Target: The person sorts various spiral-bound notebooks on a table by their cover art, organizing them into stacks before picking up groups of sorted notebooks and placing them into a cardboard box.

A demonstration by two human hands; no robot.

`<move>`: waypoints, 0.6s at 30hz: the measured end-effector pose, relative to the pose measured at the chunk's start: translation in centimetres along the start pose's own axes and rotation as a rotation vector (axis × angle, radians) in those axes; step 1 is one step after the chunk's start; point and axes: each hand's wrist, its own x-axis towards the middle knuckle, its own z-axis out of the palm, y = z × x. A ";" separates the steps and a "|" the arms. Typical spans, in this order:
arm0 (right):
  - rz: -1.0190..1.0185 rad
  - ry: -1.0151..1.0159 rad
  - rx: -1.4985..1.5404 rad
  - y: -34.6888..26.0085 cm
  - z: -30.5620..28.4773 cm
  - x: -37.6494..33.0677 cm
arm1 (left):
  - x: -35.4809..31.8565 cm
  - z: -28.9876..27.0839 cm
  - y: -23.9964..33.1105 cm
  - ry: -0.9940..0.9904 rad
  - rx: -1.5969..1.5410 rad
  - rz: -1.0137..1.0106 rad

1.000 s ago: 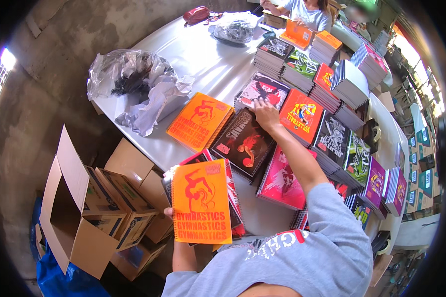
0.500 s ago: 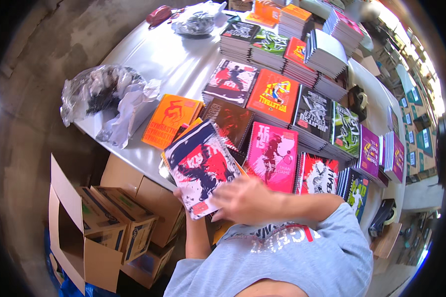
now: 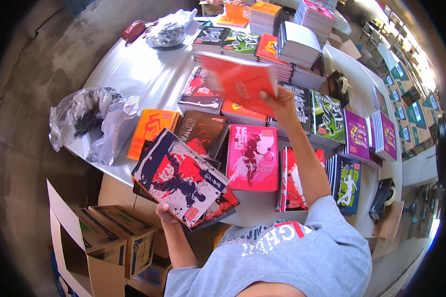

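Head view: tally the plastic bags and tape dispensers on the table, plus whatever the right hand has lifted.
Plastic bags: 2
Tape dispensers: 2
Orange notebook lifted in the right hand: 1
Total: 5

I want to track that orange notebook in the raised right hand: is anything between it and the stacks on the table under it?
Nothing visible does. The right hand holds the orange notebook in open air over the notebook stacks, with no thing between them.

Orange notebook [image 3: 240, 84] raised, tilted above table stacks; navy-red spiral notebook stack [image 3: 181, 178] fanned at table edge.
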 end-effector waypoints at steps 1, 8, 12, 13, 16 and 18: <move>-0.077 -0.088 0.250 -0.1 -0.9 0.0 | 0.4 0.1 -0.9 -0.014 -0.098 -0.015; -0.393 -0.854 -0.037 -1.0 1.8 0.6 | 2.5 3.8 -6.5 -0.134 -0.367 -0.147; -0.075 -0.352 -0.898 3.6 -8.7 -0.5 | 2.5 6.1 -9.2 -0.189 -0.363 -0.238; 0.138 -0.292 -1.292 5.6 -10.0 -2.5 | 2.2 6.2 -9.4 -0.190 -0.345 -0.250; -0.100 -0.365 -1.561 9.9 -13.4 -6.8 | 1.8 6.9 -9.4 -0.217 -0.284 -0.294; -0.164 -0.079 -1.077 6.3 -11.8 -7.4 | 1.8 7.2 -9.2 -0.241 -0.236 -0.326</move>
